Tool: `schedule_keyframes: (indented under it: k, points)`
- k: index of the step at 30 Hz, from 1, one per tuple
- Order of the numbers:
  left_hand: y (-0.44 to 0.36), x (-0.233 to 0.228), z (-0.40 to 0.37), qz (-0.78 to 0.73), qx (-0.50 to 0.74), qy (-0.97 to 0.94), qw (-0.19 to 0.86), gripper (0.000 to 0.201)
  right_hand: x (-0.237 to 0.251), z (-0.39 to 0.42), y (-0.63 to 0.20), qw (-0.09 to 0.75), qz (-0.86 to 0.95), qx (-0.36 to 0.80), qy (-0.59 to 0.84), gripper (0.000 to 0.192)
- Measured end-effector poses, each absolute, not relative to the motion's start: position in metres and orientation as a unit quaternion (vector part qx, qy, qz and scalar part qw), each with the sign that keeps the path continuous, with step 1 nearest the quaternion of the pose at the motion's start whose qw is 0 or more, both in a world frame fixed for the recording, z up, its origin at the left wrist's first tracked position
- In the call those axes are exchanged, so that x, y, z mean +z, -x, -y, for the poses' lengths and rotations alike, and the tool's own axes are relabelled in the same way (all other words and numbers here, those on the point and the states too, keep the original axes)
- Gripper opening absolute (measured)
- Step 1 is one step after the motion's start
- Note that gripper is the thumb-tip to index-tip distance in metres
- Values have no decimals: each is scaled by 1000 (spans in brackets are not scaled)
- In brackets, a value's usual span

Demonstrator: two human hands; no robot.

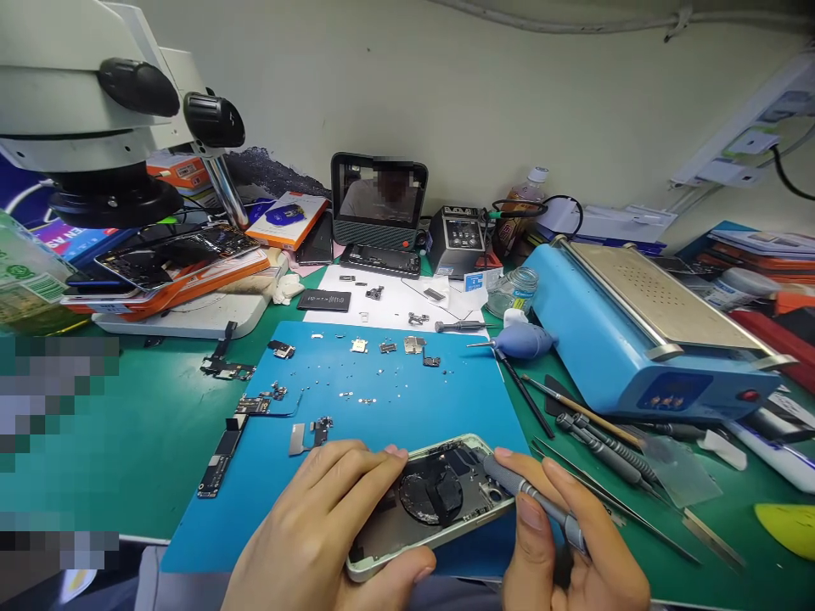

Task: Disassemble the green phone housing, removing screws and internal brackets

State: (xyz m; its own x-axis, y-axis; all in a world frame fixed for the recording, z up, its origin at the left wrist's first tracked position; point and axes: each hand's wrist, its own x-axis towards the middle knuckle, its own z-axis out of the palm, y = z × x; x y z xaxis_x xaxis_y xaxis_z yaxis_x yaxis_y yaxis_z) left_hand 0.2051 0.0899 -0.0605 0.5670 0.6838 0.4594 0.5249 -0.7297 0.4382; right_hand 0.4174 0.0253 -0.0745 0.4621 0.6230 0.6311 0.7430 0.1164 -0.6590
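Stripped phone housing [428, 502] at blue mat's [395, 399] near edge, steadied in left hand [318, 535] grip. Right hand [570, 552] clenched on screwdriver [533, 501], tip inside upper corner. Logic board [217, 462], screws, brackets already out; rear parts still inside.

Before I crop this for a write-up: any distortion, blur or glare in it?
Head view: wide-lens bending curves the blue machine and the wall edge; a pixelated block covers the left side; both hands and the phone frame look sharp; lighting even, little glare.
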Motion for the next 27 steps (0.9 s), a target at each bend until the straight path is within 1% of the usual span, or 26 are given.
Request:
schedule_keyframes:
  k: [1,4,6,12,15,18,20,24,27]
  points:
    - [-205,-61,-90,-345,311,-877,127,49,-74,-27,-417,535,531,-80,653,33]
    - [-204,-61,-90,-344,312,-877,121,49,-69,-30,-414,508,565,-155,631,66]
    - [-205,-60,-90,-345,318,-876,114,50,-65,-32,-413,504,572,-179,621,75]
    - [-209,-56,-91,-342,318,-877,114,47,-58,-31,-420,494,593,-174,612,76]
    - [-209,-55,-92,-342,324,-875,116,47,-59,-29,-422,501,587,-153,617,64]
    - [-207,-56,-90,-346,313,-875,128,49,-61,-29,-425,495,568,-182,632,50]
    - [-206,-57,-90,-347,303,-877,136,50,-62,-31,-428,493,590,-197,608,55]
    - [-208,-53,-91,-345,310,-875,139,47,-62,-37,-436,490,627,-230,560,76]
    - [-212,-47,-93,-347,337,-863,142,46,-62,-37,-439,492,625,-237,559,76]
